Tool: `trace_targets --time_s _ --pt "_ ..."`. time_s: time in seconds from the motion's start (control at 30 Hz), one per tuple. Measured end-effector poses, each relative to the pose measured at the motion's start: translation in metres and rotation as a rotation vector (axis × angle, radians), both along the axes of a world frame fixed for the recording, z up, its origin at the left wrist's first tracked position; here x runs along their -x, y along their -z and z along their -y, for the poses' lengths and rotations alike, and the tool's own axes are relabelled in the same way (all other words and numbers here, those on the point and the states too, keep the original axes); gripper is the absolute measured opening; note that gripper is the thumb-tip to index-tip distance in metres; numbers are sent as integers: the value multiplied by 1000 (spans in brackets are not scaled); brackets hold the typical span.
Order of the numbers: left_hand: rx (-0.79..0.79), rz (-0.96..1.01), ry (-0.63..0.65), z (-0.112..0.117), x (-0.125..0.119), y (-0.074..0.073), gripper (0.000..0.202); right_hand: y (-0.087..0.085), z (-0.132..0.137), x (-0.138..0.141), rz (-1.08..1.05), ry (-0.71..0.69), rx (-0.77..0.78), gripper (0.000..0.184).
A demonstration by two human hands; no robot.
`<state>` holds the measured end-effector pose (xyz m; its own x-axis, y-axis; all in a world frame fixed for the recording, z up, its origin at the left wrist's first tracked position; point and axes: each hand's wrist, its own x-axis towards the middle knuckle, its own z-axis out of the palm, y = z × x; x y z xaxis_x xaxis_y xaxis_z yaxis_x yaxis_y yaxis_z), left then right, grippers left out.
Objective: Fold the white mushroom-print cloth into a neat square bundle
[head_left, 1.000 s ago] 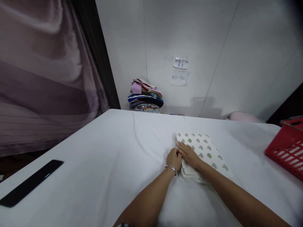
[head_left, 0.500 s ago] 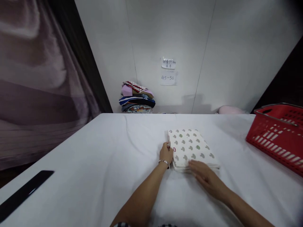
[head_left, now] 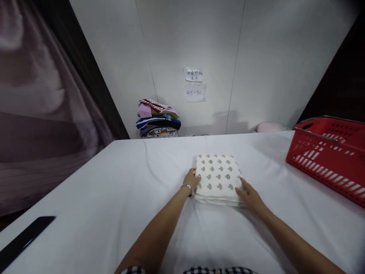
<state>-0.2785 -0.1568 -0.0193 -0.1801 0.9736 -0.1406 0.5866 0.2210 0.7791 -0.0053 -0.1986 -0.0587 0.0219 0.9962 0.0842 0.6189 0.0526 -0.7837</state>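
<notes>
A folded white cloth (head_left: 217, 177) printed with small grey and green shapes lies on the white-covered table (head_left: 119, 198) in front of me. My left hand (head_left: 191, 180), with a bracelet at the wrist, grips the cloth's left edge with curled fingers. My right hand (head_left: 248, 195) presses against the cloth's right near corner, fingers together around the edge.
A red plastic basket (head_left: 327, 156) stands at the table's right. A stack of folded colourful clothes (head_left: 158, 123) sits against the back wall under two paper notes (head_left: 194, 84). A flat black strip (head_left: 23, 241) lies at the near left edge. A curtain hangs on the left.
My right hand slid from the cloth's top to its near edge, then to its right corner. The cloth now lies squarer to me. My view turned to the right, showing more of the basket.
</notes>
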Motion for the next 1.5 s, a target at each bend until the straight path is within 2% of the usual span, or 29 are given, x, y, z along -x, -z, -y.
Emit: trace_targets --time_s 0.17,0.23,0.33,0.4,0.43,0.5,0.57,0.63,0.7,0.83,0.93,1.0,1.1,1.2,1.33,1.43,1.5 --pt "63 -53 104 -17 47 -8 36 -4 58 14 -244 -273 151 62" --pt "118 -93 138 -18 59 -14 32 -8 64 10 -309 -271 213 59" --pt "118 -285 151 -11 63 -29 35 -10 53 -1 -341 -182 252 52" --pt "-8 -471 132 0 55 -38 38 -9 36 -9 -353 -131 228 51" --pt "-124 -552 129 8 48 -41 38 -7 26 -12 -359 -105 209 52" --pt "-246 -576 178 28 28 -41 39 -4 4 -18 -363 -51 167 54" --pt "-410 -540 399 53 5 -32 48 -2 -20 -22 -328 -2 100 56" --pt "-493 -517 646 79 -18 -20 63 -1 -43 -23 -240 30 12 59" --pt "-514 -522 780 98 -35 -8 74 -3 -63 -22 -156 14 -57 65" --pt "-498 -579 792 110 -46 0 61 -11 -91 -15 -141 -134 -59 63" --pt "-413 -632 838 102 -26 -3 50 -15 -90 -13 -51 -178 -59 51" --pt "-354 -666 839 94 0 -5 49 -15 -76 -15 47 -173 -80 47" --pt "-339 -698 721 84 42 -7 55 -11 -43 -17 129 -221 -137 42" --pt "-305 -682 650 83 63 -10 62 -9 -16 -15 184 -244 -176 39" --pt "-238 -583 640 97 50 -21 67 -12 -8 -9 346 -232 -298 40" --pt "-222 -515 647 111 33 -25 65 -18 -12 -4 496 -337 -467 44" --pt "-254 -523 604 117 25 -23 56 -20 -14 -1 571 -423 -538 47"
